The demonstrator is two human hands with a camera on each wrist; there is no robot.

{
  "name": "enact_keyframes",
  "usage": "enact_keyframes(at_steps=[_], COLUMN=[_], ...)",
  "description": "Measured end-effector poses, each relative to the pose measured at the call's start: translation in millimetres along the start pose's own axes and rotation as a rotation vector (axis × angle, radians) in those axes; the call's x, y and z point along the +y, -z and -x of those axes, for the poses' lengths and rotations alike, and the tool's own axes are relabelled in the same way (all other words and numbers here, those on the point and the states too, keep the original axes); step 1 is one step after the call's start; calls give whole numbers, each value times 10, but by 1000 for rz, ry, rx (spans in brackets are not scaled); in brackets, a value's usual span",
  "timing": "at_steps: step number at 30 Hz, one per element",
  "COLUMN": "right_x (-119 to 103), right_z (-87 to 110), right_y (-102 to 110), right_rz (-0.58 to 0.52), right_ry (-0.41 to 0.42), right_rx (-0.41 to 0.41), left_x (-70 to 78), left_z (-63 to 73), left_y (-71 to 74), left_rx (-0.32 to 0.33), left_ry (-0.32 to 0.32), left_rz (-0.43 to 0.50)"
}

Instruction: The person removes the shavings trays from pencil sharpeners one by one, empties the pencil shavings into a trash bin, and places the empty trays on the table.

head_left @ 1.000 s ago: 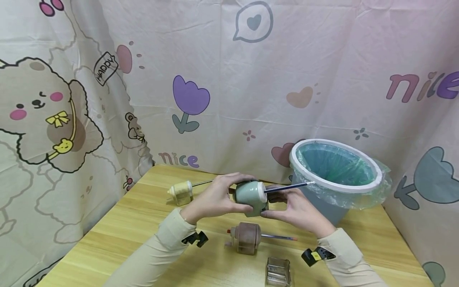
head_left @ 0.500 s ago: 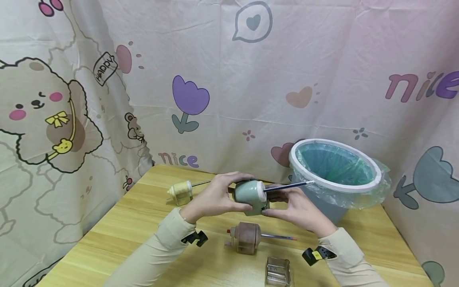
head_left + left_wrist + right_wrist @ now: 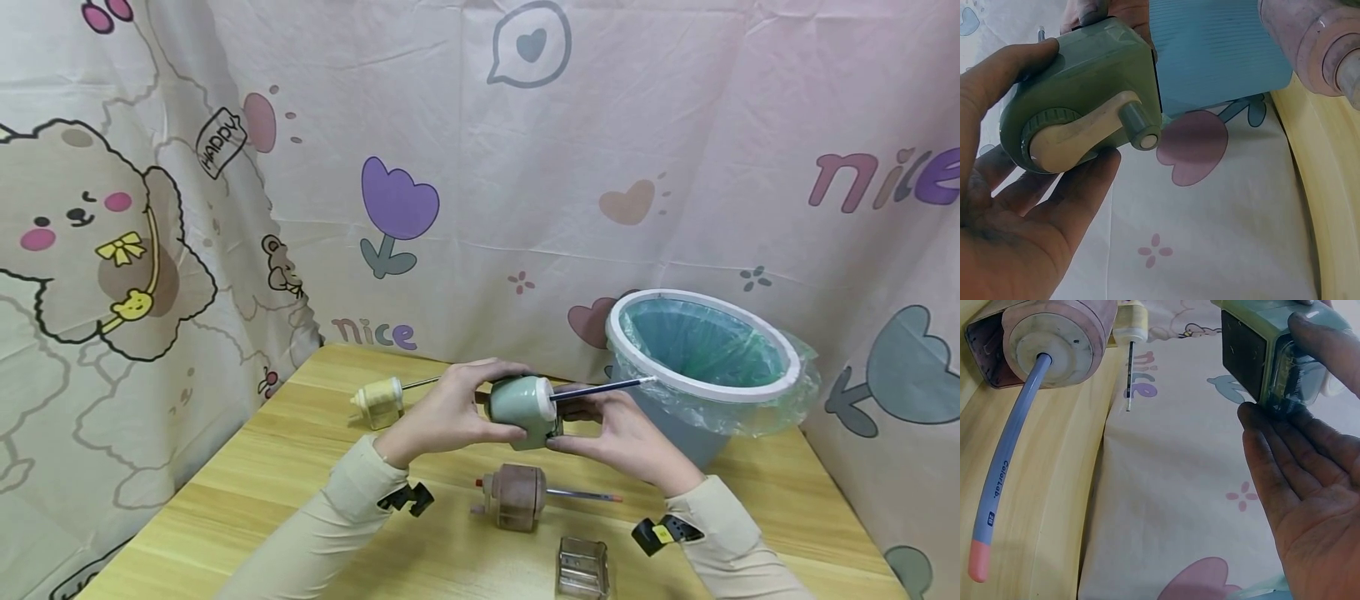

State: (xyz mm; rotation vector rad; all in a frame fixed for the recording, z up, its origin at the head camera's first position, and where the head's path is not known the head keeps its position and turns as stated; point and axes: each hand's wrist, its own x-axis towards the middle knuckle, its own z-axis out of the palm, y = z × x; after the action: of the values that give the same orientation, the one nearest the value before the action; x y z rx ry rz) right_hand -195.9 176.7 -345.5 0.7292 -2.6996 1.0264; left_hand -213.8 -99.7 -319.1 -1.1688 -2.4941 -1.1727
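A green crank pencil sharpener (image 3: 521, 402) is held up over the table between both hands, a dark pencil (image 3: 603, 389) sticking out of its white front. My left hand (image 3: 453, 412) grips its body, thumb on one side and fingers on the other. In the left wrist view its cream crank handle (image 3: 1085, 132) faces the camera. My right hand (image 3: 618, 433) pinches the front end, where a clear shavings drawer (image 3: 1291, 378) shows between thumb and fingers. Its black underside (image 3: 1244, 356) is turned toward the right wrist camera.
On the wooden table (image 3: 262, 492), a pink sharpener (image 3: 517, 497) holds a blue pencil (image 3: 585, 496). A loose clear drawer (image 3: 582, 568) lies in front of it. A yellow sharpener (image 3: 378, 402) stands back left. A lined blue bin (image 3: 701, 392) rises at the right.
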Motion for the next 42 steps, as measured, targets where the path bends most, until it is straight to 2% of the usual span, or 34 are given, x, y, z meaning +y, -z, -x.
enact_keyframes(at_steps=[24, 34, 42], right_x=[37, 66, 89], right_z=[-12, 33, 69], right_y=[48, 117, 130], right_rz=[-20, -71, -108], right_ry=[17, -27, -39], right_rx=[11, -15, -23], left_x=[-31, -102, -211], left_z=[42, 56, 83], left_y=[60, 96, 149], left_rx=[9, 19, 34], left_ry=[17, 36, 105], left_rz=[-40, -49, -61])
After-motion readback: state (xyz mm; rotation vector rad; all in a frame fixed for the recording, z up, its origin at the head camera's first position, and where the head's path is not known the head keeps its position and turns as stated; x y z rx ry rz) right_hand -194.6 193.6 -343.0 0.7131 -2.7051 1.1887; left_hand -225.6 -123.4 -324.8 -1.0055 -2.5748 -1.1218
